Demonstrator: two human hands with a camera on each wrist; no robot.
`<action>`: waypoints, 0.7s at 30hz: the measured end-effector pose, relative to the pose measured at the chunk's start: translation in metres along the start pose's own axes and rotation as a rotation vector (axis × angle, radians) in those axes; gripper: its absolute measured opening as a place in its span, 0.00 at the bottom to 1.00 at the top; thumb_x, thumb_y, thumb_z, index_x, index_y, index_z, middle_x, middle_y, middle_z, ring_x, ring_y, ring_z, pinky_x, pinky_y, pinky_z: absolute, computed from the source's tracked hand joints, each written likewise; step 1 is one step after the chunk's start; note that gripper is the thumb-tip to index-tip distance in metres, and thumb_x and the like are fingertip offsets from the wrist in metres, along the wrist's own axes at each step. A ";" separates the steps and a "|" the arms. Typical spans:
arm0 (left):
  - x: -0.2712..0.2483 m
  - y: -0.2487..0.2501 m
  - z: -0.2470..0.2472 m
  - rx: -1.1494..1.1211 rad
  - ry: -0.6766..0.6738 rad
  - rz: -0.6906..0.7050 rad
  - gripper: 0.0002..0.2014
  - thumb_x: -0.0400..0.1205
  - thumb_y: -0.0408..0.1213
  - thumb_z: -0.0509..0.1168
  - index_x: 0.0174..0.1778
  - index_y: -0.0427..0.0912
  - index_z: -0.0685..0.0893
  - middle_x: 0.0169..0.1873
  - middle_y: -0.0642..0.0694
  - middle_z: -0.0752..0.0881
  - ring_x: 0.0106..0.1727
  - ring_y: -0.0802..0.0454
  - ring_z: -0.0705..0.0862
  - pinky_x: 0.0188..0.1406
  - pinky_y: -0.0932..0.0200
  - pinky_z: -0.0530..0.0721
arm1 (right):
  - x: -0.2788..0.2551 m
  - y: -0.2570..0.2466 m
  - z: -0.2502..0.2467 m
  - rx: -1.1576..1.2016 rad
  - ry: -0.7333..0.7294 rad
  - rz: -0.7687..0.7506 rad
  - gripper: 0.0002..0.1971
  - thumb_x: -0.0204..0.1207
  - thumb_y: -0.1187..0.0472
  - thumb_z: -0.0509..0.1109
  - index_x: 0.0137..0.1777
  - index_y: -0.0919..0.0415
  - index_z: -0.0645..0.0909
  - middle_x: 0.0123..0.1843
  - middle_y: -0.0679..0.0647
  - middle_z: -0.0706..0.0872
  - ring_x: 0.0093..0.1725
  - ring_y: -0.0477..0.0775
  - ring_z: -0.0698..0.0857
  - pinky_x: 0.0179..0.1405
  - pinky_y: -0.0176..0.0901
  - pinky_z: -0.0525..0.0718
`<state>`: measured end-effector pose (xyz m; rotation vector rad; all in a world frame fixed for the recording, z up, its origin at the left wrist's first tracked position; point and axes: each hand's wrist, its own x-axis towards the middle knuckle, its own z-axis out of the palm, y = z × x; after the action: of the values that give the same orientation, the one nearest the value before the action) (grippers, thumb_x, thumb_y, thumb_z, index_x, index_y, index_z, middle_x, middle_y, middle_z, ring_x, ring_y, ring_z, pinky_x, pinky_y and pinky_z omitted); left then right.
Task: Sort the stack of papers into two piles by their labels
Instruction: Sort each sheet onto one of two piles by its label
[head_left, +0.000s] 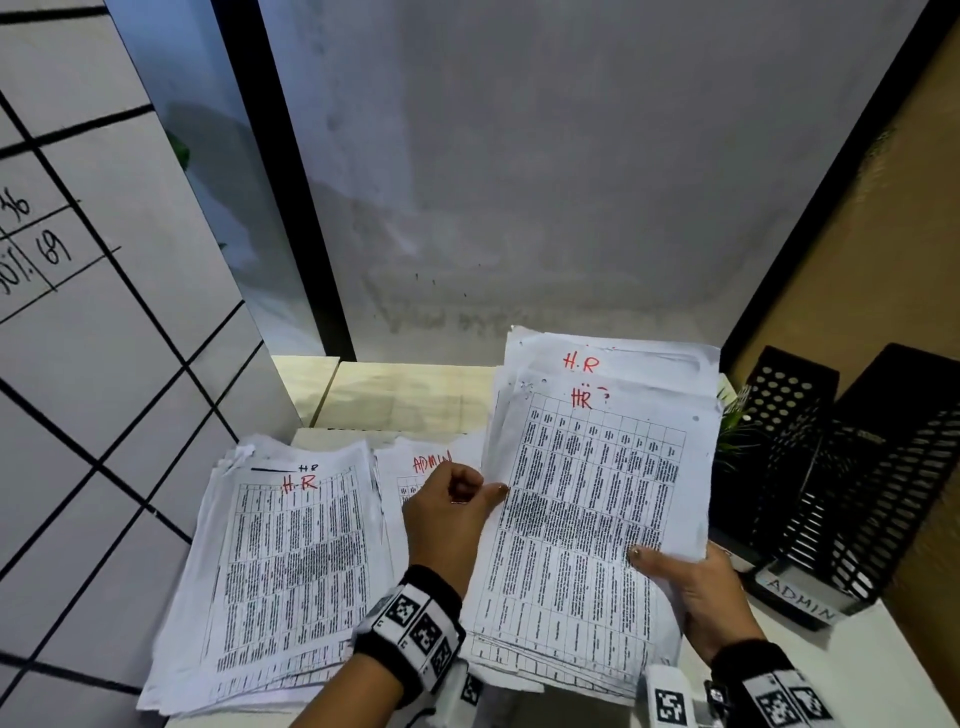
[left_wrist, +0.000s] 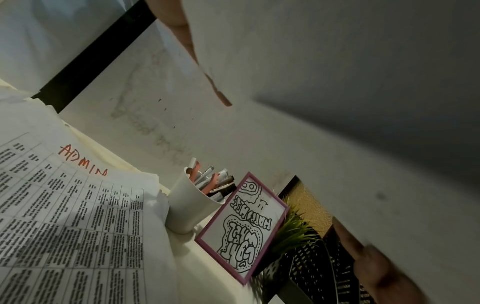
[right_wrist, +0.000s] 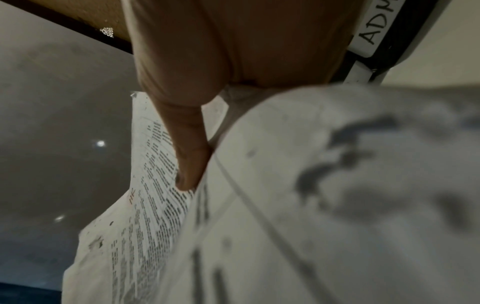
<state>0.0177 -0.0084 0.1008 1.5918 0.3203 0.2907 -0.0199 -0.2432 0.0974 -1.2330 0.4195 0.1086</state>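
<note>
My right hand (head_left: 670, 566) holds a stack of printed papers (head_left: 587, 519) off the table, thumb (right_wrist: 189, 156) pressed on the top sheet, which is marked "HR" in red. At that sheet's left edge, my left hand (head_left: 483, 493) pinches it between thumb and curled fingers. On the table at the left lies a pile (head_left: 291, 561) whose top page reads "H.R". In the middle, partly behind my left hand, is a pile labelled "ADMIN" (head_left: 415, 467), also seen as the ADMIN pile (left_wrist: 78, 205) in the left wrist view.
Black mesh file holders (head_left: 831, 467) stand at the right, one with an "ADMIN" tag (head_left: 802, 597). A small green plant (head_left: 732, 426) sits beside them. A white cup of markers (left_wrist: 192, 203) and a framed drawing (left_wrist: 244, 228) stand behind the held stack, below a whiteboard wall.
</note>
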 end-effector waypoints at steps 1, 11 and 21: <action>-0.001 -0.001 0.000 -0.004 0.011 0.005 0.11 0.68 0.30 0.80 0.35 0.43 0.83 0.27 0.52 0.84 0.30 0.58 0.83 0.36 0.64 0.85 | 0.000 0.000 0.001 -0.002 -0.004 -0.001 0.23 0.54 0.77 0.77 0.52 0.73 0.83 0.41 0.66 0.92 0.36 0.64 0.91 0.29 0.49 0.88; -0.018 -0.018 -0.014 0.124 -0.109 0.523 0.14 0.79 0.34 0.71 0.61 0.49 0.86 0.47 0.56 0.91 0.39 0.60 0.89 0.38 0.65 0.87 | 0.004 0.005 0.002 -0.044 0.022 -0.003 0.23 0.54 0.76 0.78 0.53 0.74 0.83 0.48 0.72 0.90 0.42 0.69 0.91 0.37 0.54 0.90; -0.036 -0.009 -0.017 0.192 -0.361 0.731 0.11 0.75 0.31 0.61 0.48 0.49 0.84 0.62 0.51 0.87 0.68 0.52 0.82 0.64 0.43 0.83 | 0.003 0.007 0.003 -0.060 0.032 -0.017 0.15 0.62 0.82 0.71 0.49 0.74 0.84 0.40 0.65 0.92 0.34 0.61 0.91 0.29 0.48 0.89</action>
<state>-0.0226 -0.0059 0.0930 1.8696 -0.5435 0.5284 -0.0191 -0.2389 0.0909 -1.2988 0.4360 0.0876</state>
